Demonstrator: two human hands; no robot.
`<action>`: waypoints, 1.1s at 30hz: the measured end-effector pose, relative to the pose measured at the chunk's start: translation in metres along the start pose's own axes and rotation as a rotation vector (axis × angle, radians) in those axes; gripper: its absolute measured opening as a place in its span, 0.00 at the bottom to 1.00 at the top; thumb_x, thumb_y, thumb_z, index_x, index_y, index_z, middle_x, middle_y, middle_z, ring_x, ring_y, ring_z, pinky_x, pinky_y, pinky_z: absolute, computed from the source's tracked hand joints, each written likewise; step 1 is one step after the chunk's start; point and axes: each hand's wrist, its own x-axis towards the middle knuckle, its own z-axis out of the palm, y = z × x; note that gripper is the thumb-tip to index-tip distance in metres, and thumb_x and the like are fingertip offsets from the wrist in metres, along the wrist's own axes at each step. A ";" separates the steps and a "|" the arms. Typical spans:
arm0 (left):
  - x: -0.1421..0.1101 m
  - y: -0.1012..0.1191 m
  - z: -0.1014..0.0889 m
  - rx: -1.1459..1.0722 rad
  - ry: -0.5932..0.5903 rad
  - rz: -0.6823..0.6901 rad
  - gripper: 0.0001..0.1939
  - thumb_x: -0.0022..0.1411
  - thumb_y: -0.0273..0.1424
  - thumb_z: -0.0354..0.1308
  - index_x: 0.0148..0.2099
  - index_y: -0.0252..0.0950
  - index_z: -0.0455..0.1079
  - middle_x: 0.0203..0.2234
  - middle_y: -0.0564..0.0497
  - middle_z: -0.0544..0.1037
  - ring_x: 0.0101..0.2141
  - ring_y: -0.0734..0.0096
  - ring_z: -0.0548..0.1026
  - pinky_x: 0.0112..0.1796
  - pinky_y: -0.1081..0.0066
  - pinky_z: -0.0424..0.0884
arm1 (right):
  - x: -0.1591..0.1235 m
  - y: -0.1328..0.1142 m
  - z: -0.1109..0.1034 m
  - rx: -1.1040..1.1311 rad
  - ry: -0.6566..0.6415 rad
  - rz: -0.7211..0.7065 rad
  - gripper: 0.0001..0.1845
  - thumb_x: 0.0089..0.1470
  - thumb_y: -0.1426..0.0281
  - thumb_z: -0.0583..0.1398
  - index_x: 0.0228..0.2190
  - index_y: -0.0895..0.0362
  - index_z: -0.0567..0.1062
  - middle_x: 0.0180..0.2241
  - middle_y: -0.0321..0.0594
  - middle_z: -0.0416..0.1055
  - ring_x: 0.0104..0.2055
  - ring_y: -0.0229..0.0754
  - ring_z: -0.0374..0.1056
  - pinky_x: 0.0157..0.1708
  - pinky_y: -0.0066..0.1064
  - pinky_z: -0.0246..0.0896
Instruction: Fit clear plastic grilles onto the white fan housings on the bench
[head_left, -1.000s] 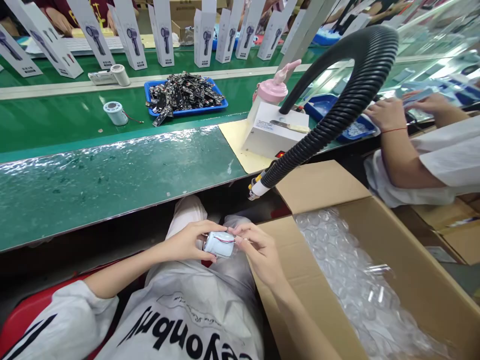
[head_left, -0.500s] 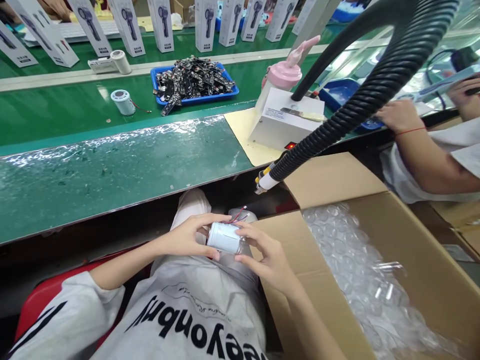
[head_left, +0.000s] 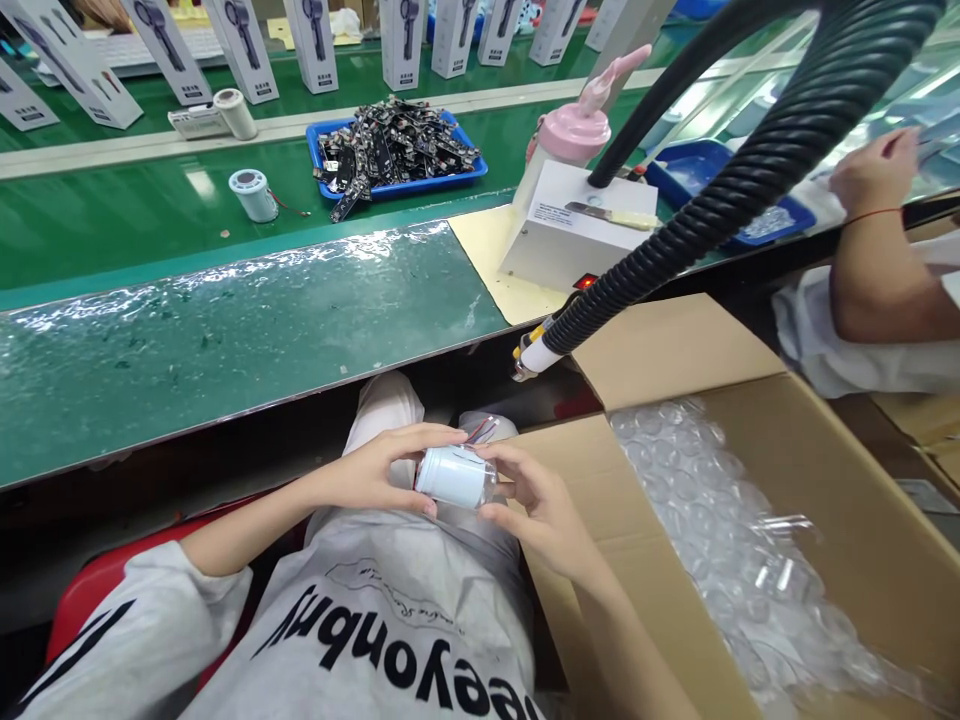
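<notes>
Above my lap, both hands grip a light blue wrapped battery pack (head_left: 454, 477) lying on its side. My left hand (head_left: 390, 468) has its thumb and fingers closed around the left end. At the right end, the fingers of my right hand (head_left: 531, 495) are pinched around the pack, where a bit of clear plastic (head_left: 491, 482) shows. Thin red and dark wires (head_left: 480, 430) with small white connectors stick up behind the pack. A similar battery pack (head_left: 255, 196) stands upright on the green bench with its wires lying to the right.
A blue tray (head_left: 435, 190) heaped with circuit boards sits on the bench (head_left: 247, 330). A white machine (head_left: 577, 235) with a black ribbed hose (head_left: 697, 210) overhangs my right. An open carton (head_left: 660, 350) holds clear plastic cups (head_left: 720, 520). A co-worker's hand (head_left: 877, 175) is at far right.
The battery pack has shifted slightly right between my hands, and its wires lie differently. My right hand's fingers have moved a little. The co-worker's arm has moved up and right.
</notes>
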 end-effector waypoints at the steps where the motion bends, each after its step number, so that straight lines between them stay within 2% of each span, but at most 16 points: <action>1: 0.001 -0.001 0.000 -0.025 0.005 -0.034 0.40 0.55 0.38 0.72 0.68 0.46 0.63 0.63 0.41 0.71 0.62 0.52 0.69 0.62 0.53 0.65 | 0.000 0.003 0.000 0.035 0.008 0.013 0.22 0.54 0.66 0.70 0.50 0.46 0.76 0.51 0.40 0.76 0.51 0.44 0.74 0.45 0.31 0.76; 4: 0.006 -0.006 0.000 -0.152 0.022 -0.145 0.40 0.53 0.37 0.73 0.66 0.44 0.66 0.61 0.40 0.72 0.59 0.53 0.72 0.57 0.56 0.70 | 0.002 0.014 0.001 0.141 0.055 0.045 0.21 0.52 0.65 0.71 0.48 0.47 0.76 0.50 0.41 0.76 0.52 0.45 0.73 0.45 0.32 0.76; 8: 0.021 -0.019 -0.002 -0.319 0.006 -0.217 0.40 0.51 0.32 0.74 0.65 0.43 0.68 0.62 0.41 0.71 0.59 0.55 0.72 0.59 0.58 0.69 | 0.007 0.034 -0.002 0.197 0.130 0.052 0.22 0.50 0.63 0.72 0.47 0.50 0.76 0.49 0.43 0.75 0.51 0.48 0.73 0.44 0.35 0.75; 11: 0.045 -0.036 -0.005 -0.473 0.002 -0.272 0.42 0.47 0.29 0.76 0.64 0.41 0.69 0.62 0.39 0.71 0.58 0.53 0.73 0.58 0.58 0.69 | 0.017 0.053 -0.006 0.242 0.284 -0.010 0.24 0.46 0.63 0.74 0.45 0.51 0.77 0.46 0.43 0.76 0.49 0.48 0.73 0.44 0.36 0.73; 14: 0.077 -0.052 -0.006 -0.599 0.075 -0.328 0.44 0.40 0.29 0.79 0.62 0.38 0.71 0.61 0.37 0.72 0.58 0.50 0.73 0.58 0.56 0.69 | 0.030 0.072 -0.012 0.283 0.447 -0.094 0.26 0.43 0.60 0.74 0.43 0.51 0.76 0.44 0.42 0.76 0.47 0.47 0.73 0.47 0.37 0.71; 18: 0.112 -0.063 -0.006 -0.599 0.099 -0.325 0.40 0.39 0.32 0.80 0.57 0.32 0.75 0.55 0.36 0.77 0.57 0.49 0.74 0.60 0.54 0.65 | 0.048 0.093 -0.019 0.290 0.559 -0.148 0.29 0.43 0.55 0.73 0.44 0.51 0.72 0.45 0.42 0.75 0.46 0.47 0.73 0.49 0.40 0.70; 21: 0.124 -0.065 -0.009 -0.576 0.084 -0.308 0.39 0.40 0.35 0.79 0.55 0.30 0.75 0.52 0.37 0.79 0.56 0.50 0.75 0.60 0.54 0.64 | 0.058 0.101 -0.022 0.301 0.585 -0.156 0.31 0.42 0.52 0.72 0.45 0.51 0.71 0.45 0.44 0.75 0.45 0.48 0.73 0.48 0.42 0.70; 24: 0.126 -0.066 -0.014 -0.558 0.089 -0.304 0.39 0.42 0.35 0.79 0.56 0.30 0.73 0.53 0.37 0.79 0.54 0.52 0.75 0.60 0.54 0.64 | 0.065 0.100 -0.024 0.301 0.567 -0.150 0.32 0.42 0.52 0.72 0.45 0.52 0.70 0.46 0.45 0.75 0.47 0.49 0.73 0.49 0.43 0.70; 27: 0.118 -0.065 -0.018 -0.546 0.108 -0.284 0.40 0.41 0.34 0.79 0.56 0.32 0.72 0.54 0.37 0.77 0.54 0.55 0.75 0.58 0.58 0.67 | 0.065 0.092 -0.025 0.280 0.521 -0.146 0.32 0.41 0.54 0.73 0.45 0.52 0.71 0.47 0.47 0.75 0.50 0.50 0.73 0.51 0.43 0.70; 30: 0.098 -0.056 -0.019 -0.534 0.091 -0.260 0.36 0.42 0.32 0.78 0.54 0.35 0.70 0.57 0.37 0.74 0.53 0.59 0.76 0.52 0.63 0.71 | 0.054 0.078 -0.023 0.250 0.453 -0.138 0.29 0.41 0.58 0.75 0.43 0.52 0.73 0.50 0.48 0.74 0.54 0.51 0.71 0.50 0.43 0.72; 33: 0.070 -0.039 -0.018 -0.425 0.013 -0.187 0.37 0.48 0.30 0.76 0.59 0.41 0.67 0.58 0.39 0.72 0.54 0.60 0.75 0.51 0.63 0.73 | 0.033 0.059 -0.019 0.075 0.320 -0.145 0.25 0.44 0.62 0.74 0.43 0.52 0.75 0.54 0.49 0.73 0.57 0.52 0.70 0.50 0.43 0.73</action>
